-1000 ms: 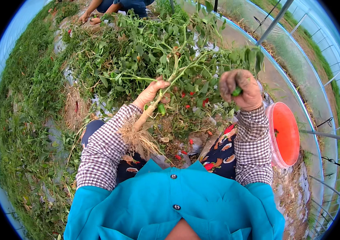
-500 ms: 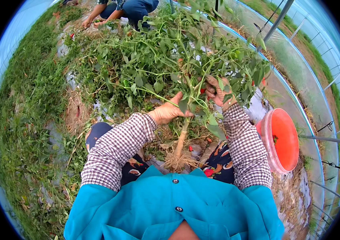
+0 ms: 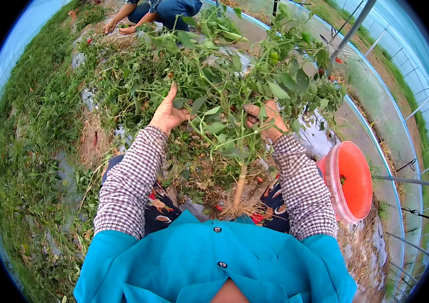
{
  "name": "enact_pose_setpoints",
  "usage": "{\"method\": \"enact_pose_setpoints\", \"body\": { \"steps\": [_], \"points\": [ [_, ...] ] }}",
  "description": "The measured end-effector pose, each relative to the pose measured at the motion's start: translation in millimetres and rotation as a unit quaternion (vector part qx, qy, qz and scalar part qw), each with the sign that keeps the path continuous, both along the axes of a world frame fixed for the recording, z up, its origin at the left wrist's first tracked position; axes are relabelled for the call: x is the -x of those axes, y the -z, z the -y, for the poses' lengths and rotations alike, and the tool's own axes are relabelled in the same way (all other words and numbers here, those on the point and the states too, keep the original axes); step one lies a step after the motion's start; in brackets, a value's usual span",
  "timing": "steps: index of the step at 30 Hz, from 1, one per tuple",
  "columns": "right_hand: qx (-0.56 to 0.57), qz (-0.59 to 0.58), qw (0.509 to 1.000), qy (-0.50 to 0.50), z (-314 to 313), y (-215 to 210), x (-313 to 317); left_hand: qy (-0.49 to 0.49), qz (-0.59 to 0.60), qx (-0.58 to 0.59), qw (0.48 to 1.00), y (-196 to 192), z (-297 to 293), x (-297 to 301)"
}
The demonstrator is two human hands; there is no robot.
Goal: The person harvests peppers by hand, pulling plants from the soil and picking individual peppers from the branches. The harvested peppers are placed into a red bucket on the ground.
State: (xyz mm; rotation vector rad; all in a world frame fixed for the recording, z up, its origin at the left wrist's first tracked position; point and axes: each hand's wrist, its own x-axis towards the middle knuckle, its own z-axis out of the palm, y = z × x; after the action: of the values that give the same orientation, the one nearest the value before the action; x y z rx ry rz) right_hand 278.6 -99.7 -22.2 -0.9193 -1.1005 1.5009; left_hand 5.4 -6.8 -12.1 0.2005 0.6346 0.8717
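Note:
An uprooted pepper plant [image 3: 240,184] stands in front of me, its pale stem and bare roots low between my knees. Leafy branches spread up and away from it. At the left of the foliage is my left hand [image 3: 170,113], open with the thumb raised. Its fingertips reach in by the leaves and are partly hidden. On the other side, my right hand [image 3: 270,121] has its fingers curled round a branch of the plant, partly behind leaves. A green pepper [image 3: 274,56] hangs among the upper right branches.
A bucket [image 3: 329,179] with a red inside and a few peppers stands right of my right arm. Another person [image 3: 174,12] crouches at the far left. Plants and weeds cover the left ground. Metal poles and clear plastic sheeting [image 3: 386,96] run along the right.
My left hand has left the main stem and moved left and up, its thumb now raised. The plant's base has shifted slightly right, and its branches have swung. My right hand stays among the branches.

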Motion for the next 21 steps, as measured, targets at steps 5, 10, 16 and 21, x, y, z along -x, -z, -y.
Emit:
{"method": "enact_pose_setpoints", "body": {
  "steps": [5, 10, 16, 21],
  "points": [
    [-0.072, 0.249, 0.965, 0.032, 7, -47, 41, 0.143, -0.032, -0.187, 0.972, -6, -4, -26],
    [-0.02, 0.616, 0.767, -0.182, -24, -31, 39, 0.188, -0.075, -0.307, 0.93, -26, 4, -32],
    [-0.175, 0.46, 0.868, -0.064, -5, 3, 40, 0.212, -0.076, -0.299, 0.928, -12, 15, -36],
    [-0.181, 0.748, 0.622, -0.145, -1, -11, 64, 0.289, -0.31, -0.23, 0.876, -44, 54, -67]
  ]
}}
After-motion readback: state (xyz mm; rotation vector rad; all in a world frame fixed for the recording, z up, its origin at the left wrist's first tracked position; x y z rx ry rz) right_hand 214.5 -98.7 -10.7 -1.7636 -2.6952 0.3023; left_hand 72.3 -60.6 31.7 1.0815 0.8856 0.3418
